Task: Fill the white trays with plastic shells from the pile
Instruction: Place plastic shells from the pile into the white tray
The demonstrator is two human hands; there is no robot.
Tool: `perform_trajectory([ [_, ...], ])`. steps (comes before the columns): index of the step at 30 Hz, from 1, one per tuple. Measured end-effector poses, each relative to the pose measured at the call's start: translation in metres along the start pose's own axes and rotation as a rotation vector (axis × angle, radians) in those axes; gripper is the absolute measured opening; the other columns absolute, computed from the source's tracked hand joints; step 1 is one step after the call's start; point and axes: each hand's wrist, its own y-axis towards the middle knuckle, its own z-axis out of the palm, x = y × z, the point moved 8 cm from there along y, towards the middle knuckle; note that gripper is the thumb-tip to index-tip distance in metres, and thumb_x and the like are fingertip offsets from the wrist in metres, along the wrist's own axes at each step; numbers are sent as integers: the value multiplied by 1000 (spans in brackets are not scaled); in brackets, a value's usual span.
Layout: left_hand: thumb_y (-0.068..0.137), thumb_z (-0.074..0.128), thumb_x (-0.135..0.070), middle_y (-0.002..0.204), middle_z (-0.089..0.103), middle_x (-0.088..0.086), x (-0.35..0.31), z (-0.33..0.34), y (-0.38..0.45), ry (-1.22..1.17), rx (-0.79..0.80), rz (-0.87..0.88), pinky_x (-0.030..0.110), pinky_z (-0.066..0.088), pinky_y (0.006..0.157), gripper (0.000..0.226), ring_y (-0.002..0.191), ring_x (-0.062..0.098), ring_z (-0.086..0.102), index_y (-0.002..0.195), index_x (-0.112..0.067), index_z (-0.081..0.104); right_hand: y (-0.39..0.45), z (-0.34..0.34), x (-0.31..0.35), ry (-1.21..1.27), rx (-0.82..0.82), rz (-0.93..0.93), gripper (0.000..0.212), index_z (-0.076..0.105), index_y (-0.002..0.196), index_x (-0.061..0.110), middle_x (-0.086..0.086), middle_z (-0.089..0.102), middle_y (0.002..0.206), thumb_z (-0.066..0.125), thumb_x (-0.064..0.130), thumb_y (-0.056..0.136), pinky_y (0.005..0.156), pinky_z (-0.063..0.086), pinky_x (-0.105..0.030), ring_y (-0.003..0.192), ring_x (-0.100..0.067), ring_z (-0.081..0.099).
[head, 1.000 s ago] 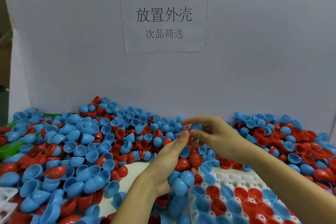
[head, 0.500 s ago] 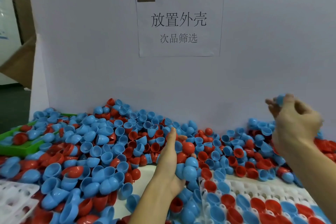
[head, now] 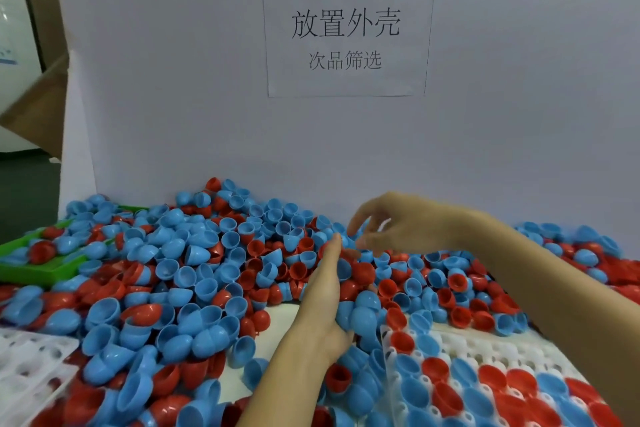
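Countless glossy dome shells [head: 194,274]; left hand [head: 329,291] flat-fingered among them, right hand [head: 398,225] fingers loosely curled, empty.

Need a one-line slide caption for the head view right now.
Left hand rests edge-on in the shell pile while right hand hovers above it, fingers curled; white tray part-filled.

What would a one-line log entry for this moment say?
left hand: edge-on in shell pile | right hand: above pile, grip unclear | white tray: partly filled
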Motion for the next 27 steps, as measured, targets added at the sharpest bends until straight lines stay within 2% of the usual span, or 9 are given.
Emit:
perform_trajectory([
  [5, 89, 58, -61, 103, 76, 18, -4, 7, 1, 64, 19, 64, 30, 58, 55, 54, 79, 27, 76, 108, -12, 68, -17, 23, -24, 224, -16, 83, 24, 66, 103, 24, 6, 76, 77, 72, 41, 88, 63, 56, -17, 68, -7, 73],
  [12, 89, 61, -60, 92, 75, 11, -9, -4, 3, 108, -103, 160, 40, 62, 70, 45, 83, 26, 73, 99, -17, 69, -39, 6, -26, 364, -154, 145, 15, 72, 106, 21, 7, 76, 85, 68, 27, 93, 60, 54, -12, 70, -5, 73],
  [14, 89, 63, -58, 76, 72, 5, -10, -8, 3, 75, -136, 170, 33, 60, 63, 43, 68, 18, 70, 98, -16, 69, -55, -37, -10, 460, -538, -13, 7, 72, 98, 27, 7, 76, 85, 69, 24, 92, 60, 55, -15, 68, -11, 72],
  [17, 90, 62, -57, 65, 67, 2, -11, -8, 5, 80, -145, 198, 28, 55, 53, 41, 55, 13, 64, 94, -17, 67, -117, -112, 13, 761, -1448, -509, 11, 69, 97, 17, -1, 74, 89, 73, 22, 89, 68, 58, -26, 74, -15, 71],
  [19, 90, 62, -57, 66, 67, 2, -11, -6, 5, 100, -126, 214, 29, 55, 54, 41, 56, 14, 64, 93, -16, 68, -122, -137, 21, 764, -1718, -618, 13, 66, 99, 12, -3, 72, 91, 70, 21, 91, 67, 59, -32, 79, -17, 72],
  [20, 89, 61, -58, 66, 67, 2, -9, -5, 5, 117, -113, 213, 29, 55, 55, 42, 57, 14, 64, 92, -17, 68, -102, -147, 31, 711, -1613, -567, 13, 66, 105, 11, 1, 72, 91, 67, 16, 93, 67, 58, -32, 80, -13, 71],
  [22, 88, 61, -60, 66, 68, -1, -8, -5, 4, 151, -109, 202, 30, 54, 56, 41, 58, 12, 66, 88, -20, 69, -36, -133, 58, 507, -954, -318, 32, 56, 132, 7, 7, 71, 102, 57, 9, 100, 62, 50, -9, 76, 7, 63],
  [24, 89, 61, -59, 62, 66, -2, -10, -6, 3, 161, -121, 194, 28, 53, 52, 39, 54, 11, 64, 85, -20, 67, -5, -81, 57, 73, -332, -76, 46, 47, 143, 13, -2, 65, 123, 59, 23, 100, 58, 42, 1, 81, 5, 58],
  [27, 92, 62, -55, 59, 66, -2, -17, -5, 2, 154, -137, 201, 26, 53, 46, 36, 50, 9, 64, 87, -19, 65, -33, -47, 33, -178, -28, 3, 54, 53, 142, 23, 5, 69, 122, 61, 47, 94, 76, 56, -15, 85, -5, 70],
])
